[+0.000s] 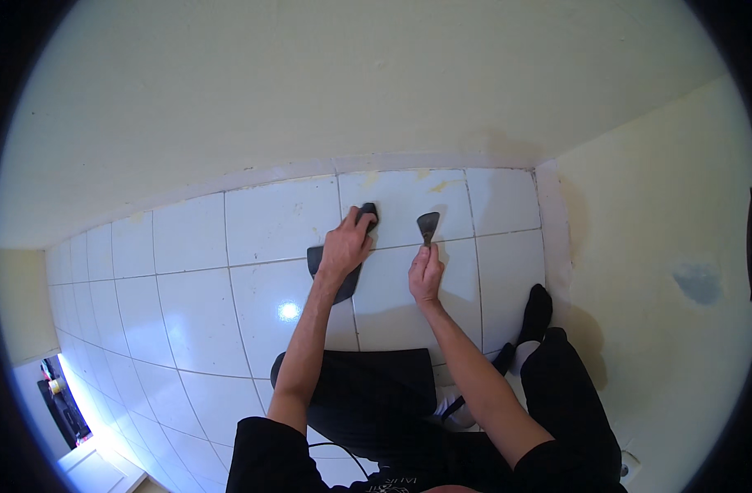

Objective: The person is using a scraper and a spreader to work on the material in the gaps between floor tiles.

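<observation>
My left hand is closed round the handle of a black dustpan, whose wide part points back toward me, just above or on the white floor tiles. The forearm and hand hide its middle. To the right, my right hand grips a putty knife by its handle, with the flared dark blade pointing away from me toward the wall. Beyond the blade, a yellowish smear marks the tile near the wall's foot. I cannot tell whether the blade touches the floor.
A pale wall rises ahead, and another wall with a grey patch stands at the right. My black-socked foot rests near that right wall. White tiles stretch left toward a bright opening with assorted objects.
</observation>
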Demonstrator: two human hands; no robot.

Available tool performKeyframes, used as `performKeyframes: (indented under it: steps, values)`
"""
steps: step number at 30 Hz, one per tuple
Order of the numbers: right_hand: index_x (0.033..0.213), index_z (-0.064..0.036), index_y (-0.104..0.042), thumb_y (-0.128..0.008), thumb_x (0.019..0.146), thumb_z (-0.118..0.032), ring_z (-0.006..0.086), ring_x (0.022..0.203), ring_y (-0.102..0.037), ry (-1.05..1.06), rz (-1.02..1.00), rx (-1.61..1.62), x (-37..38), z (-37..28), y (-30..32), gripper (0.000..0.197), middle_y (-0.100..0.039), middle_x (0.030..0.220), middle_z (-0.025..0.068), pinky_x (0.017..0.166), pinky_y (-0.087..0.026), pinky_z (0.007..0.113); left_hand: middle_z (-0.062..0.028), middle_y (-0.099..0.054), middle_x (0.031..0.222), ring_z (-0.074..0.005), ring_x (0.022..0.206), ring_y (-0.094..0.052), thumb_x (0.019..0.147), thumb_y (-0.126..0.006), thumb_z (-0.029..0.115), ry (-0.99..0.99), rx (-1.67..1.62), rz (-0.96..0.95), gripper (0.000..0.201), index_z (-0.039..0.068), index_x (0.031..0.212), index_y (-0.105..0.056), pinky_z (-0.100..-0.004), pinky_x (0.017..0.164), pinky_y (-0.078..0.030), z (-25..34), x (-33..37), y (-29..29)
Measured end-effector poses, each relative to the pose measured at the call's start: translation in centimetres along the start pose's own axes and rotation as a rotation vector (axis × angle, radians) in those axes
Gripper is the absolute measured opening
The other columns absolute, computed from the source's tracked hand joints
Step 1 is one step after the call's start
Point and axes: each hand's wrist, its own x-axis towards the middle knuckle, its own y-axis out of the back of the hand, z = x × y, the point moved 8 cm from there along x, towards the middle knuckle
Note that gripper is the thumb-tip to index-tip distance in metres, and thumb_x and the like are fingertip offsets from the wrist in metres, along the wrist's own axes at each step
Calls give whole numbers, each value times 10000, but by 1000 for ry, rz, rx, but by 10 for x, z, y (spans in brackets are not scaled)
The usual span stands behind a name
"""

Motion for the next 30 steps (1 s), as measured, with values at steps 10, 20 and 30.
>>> performKeyframes:
  steps: [10,20,30]
  values:
    - [903,-35,-477,-414,1091,-240,191,433,-521,-78,67,103,-1,9,5,285,-487,544,57,417,-383,355,-112,-607,1241,-299,1073,-658,842,-634,82,-293,80,28,524,187,1355,-627,-404,779,-604,41,7,-35]
    - [986,-5,-527,-457,1064,-224,436,552,-586,-55,-6,102,3,-6,4,243,-543,585,194,498,-407,512,-184,-586,1289,-401,881,-692,885,-599,108,230,132,293,497,182,1377,-604,-484,727,-595,-71,5,25]
    - [860,-50,-468,-388,1098,-287,89,415,-462,-131,59,391,-1,8,11,345,-426,530,-18,382,-365,274,-122,-600,1237,-300,931,-700,837,-665,138,-471,56,-1,450,177,1285,-663,-411,710,-598,100,74,-86]
